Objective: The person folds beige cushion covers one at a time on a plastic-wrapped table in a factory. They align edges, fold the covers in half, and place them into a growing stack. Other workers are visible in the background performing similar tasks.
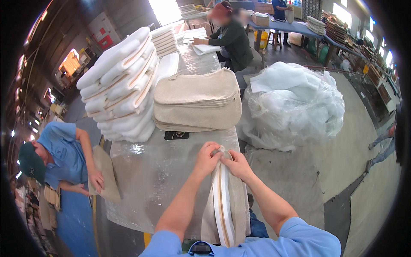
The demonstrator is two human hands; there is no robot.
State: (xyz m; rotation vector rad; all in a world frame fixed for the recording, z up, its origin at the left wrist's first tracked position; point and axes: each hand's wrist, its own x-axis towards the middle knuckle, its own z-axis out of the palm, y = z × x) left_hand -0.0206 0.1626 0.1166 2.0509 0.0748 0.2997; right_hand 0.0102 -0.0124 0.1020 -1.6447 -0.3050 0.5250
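My left hand and my right hand meet at the far end of a long beige fabric piece, both pinching its tip. A white strip with a tan line along its middle runs down the piece, which hangs toward my body over the table's near edge. What exactly lies between my fingertips is too small to tell. Beyond my hands stands a stack of beige fabric pieces with rounded ends. At that stack's near side lies a small flat black item.
The table has a shiny plastic covering. Tall folded white padding rises at the far left. A plastic-wrapped white bundle sits at right. One co-worker handles beige fabric at left; another sits at the table's far end.
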